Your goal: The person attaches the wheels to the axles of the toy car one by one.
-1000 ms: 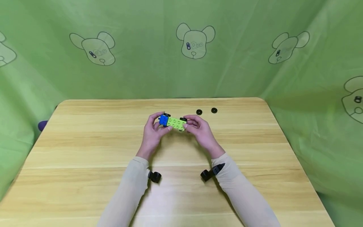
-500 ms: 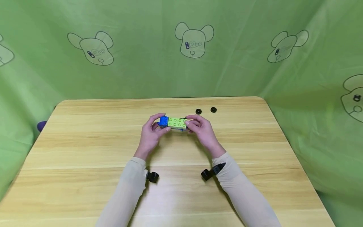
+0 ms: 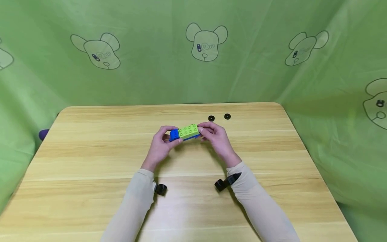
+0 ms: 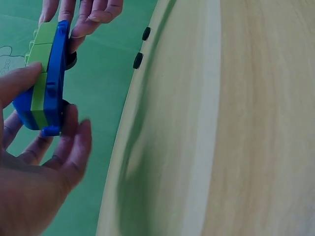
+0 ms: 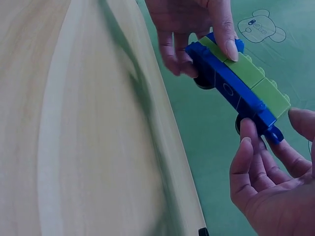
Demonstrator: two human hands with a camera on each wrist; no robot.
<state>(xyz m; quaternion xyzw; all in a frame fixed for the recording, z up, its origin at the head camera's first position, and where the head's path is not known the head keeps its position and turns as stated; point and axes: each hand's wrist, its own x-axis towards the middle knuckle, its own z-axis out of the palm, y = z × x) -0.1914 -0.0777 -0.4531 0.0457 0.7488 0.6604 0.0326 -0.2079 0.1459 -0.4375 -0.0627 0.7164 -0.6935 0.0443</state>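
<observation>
Both hands hold a toy brick car (image 3: 188, 131) up over the far middle of the table. Lime green bricks (image 5: 246, 70) with studs sit on its blue chassis (image 5: 227, 86), and a blue brick (image 3: 174, 134) forms the left end. My left hand (image 3: 159, 145) grips that end, thumb along the near side and fingers behind. At the other end my right hand (image 3: 215, 137) pinches the car, thumb on the green brick. In the right wrist view a black wheel (image 5: 204, 83) shows on the chassis's far side; fingers partly cover another at the right end.
Two loose black wheels or tyres (image 3: 211, 118) lie on the wooden table (image 3: 90, 188) near its far edge, right of the hands. Green curtain (image 3: 151, 77) surrounds the table. A small black camera (image 3: 161, 189) is worn on each wrist.
The car has turned counterclockwise, its left end coming nearer and its right end swinging away. It has also tipped, so the wheels on its far side no longer show in the head view.
</observation>
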